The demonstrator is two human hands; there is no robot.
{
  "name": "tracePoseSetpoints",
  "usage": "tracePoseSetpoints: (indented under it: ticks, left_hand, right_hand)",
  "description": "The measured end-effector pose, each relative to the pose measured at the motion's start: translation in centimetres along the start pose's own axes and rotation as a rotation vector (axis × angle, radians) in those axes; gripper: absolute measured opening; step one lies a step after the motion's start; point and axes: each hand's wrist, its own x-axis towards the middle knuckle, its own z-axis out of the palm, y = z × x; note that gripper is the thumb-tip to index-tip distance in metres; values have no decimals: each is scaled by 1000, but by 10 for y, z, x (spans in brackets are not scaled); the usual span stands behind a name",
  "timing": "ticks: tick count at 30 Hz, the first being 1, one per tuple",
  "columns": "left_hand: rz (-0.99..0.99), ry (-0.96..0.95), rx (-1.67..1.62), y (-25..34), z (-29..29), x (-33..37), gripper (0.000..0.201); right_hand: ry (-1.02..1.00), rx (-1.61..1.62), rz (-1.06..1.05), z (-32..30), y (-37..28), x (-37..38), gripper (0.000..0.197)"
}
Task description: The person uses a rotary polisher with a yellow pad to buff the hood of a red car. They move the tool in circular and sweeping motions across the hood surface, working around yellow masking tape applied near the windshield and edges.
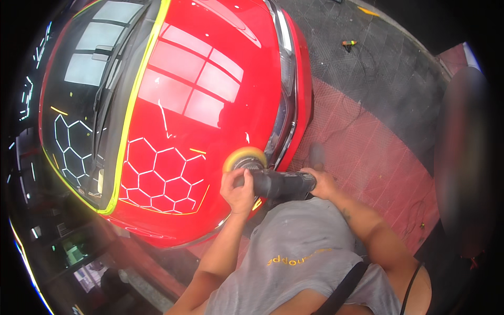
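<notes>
A black polisher (287,185) with a yellow foam pad (244,153) is held in both my hands, its pad against the front corner of a glossy red car hood (210,134). My left hand (237,193) is closed around the front of the polisher, just behind the pad. At the rear end of its body, my right hand (322,184) wraps the grip; part of those fingers is hidden. White streaks (165,118) of what looks like polish lie on the hood. Hexagonal light reflections and window reflections show on the paint.
Yellow-green masking tape (135,100) runs along the hood's rear edge beside the windshield (79,105) and wiper. The headlight (286,68) lies right of the hood. Red floor tiles (362,142) and grey tiles (388,79) carry thin cables and a small orange-and-green object (348,44).
</notes>
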Motion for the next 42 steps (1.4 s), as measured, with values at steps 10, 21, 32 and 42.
tracePoseSetpoints:
  ticks: [10, 21, 32, 42]
  left_hand:
    - [36, -100, 44, 83, 117, 170, 21]
    - [22, -36, 129, 113, 123, 275, 28]
    - [-150, 256, -86, 11, -16, 100, 20]
    - [-212, 480, -186, -54, -138, 121, 16]
  right_hand:
    - [1, 274, 52, -114, 19, 101, 66]
    - [51, 132, 32, -180, -51, 164, 55]
    - [-131, -57, 80, -71, -113, 56, 52]
    - [-302, -185, -313, -45, -201, 81, 84]
